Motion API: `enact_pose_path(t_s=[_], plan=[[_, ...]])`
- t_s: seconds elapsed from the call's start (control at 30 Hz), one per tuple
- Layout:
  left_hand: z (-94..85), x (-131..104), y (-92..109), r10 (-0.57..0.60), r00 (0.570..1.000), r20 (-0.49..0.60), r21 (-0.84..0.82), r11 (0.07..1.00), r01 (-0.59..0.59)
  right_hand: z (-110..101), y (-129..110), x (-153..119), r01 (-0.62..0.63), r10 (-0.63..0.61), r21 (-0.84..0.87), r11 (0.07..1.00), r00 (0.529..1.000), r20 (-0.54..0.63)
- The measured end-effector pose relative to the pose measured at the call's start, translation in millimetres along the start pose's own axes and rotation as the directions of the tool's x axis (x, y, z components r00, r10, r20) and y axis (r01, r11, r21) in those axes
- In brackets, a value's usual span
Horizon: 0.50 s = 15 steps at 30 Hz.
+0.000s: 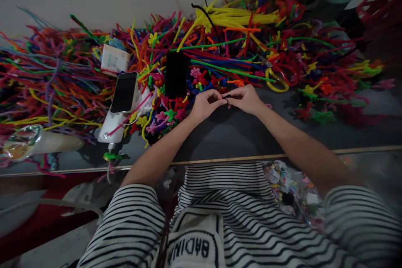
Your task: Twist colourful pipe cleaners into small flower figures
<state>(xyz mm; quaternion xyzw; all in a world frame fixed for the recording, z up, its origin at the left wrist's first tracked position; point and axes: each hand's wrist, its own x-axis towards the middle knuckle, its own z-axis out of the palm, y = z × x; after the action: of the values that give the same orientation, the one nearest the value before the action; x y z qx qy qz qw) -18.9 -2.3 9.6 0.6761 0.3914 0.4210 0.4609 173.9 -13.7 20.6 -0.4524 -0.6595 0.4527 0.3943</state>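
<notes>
Over the dark grey tabletop (pixel 232 134), my left hand (pixel 205 104) and my right hand (pixel 246 99) meet at the fingertips. Both are closed in a pinch. Between them a bit of something small and dark shows; the fingers cover most of it, and I cannot make out its kind. Just behind the hands lie flower-shaped pipe-cleaner pieces, among them a pink flower (pixel 196 73). A dark phone (pixel 176 75) lies left of my left hand. To the right of my right hand rest scissors with yellow handles (pixel 278 89).
Heaped pipe cleaners (pixel 78 86) of many colours line the back, with a yellow bundle (pixel 241 18) on top. At left are a second phone (pixel 124 92), a white cabled device (pixel 110 129), a small box (pixel 114 59) and a cup lying sideways (pixel 59 141). Plastic bags (pixel 287 180) lie below the table edge.
</notes>
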Motion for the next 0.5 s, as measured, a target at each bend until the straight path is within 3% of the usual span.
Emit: enact_pose_path(t_s=[0.1,0.3,0.5], plan=[[1.2,-1.4,0.6,-0.004,1.000,0.001,0.004,1.000,0.004,0.1,3.0,0.3,-0.015,0.015,0.025,1.000,1.000,-0.011],[3.3,-1.8,-0.8,0.095,0.993,-0.076,0.100,0.991,-0.087,3.7,4.5,4.9,0.028,-0.024,0.047,0.998,0.995,-0.096],[4.7,-4.5,2.6,0.106,0.990,-0.097,0.155,0.984,-0.090,8.4,7.3,8.5,-0.092,0.096,0.143,0.985,0.995,-0.026]])
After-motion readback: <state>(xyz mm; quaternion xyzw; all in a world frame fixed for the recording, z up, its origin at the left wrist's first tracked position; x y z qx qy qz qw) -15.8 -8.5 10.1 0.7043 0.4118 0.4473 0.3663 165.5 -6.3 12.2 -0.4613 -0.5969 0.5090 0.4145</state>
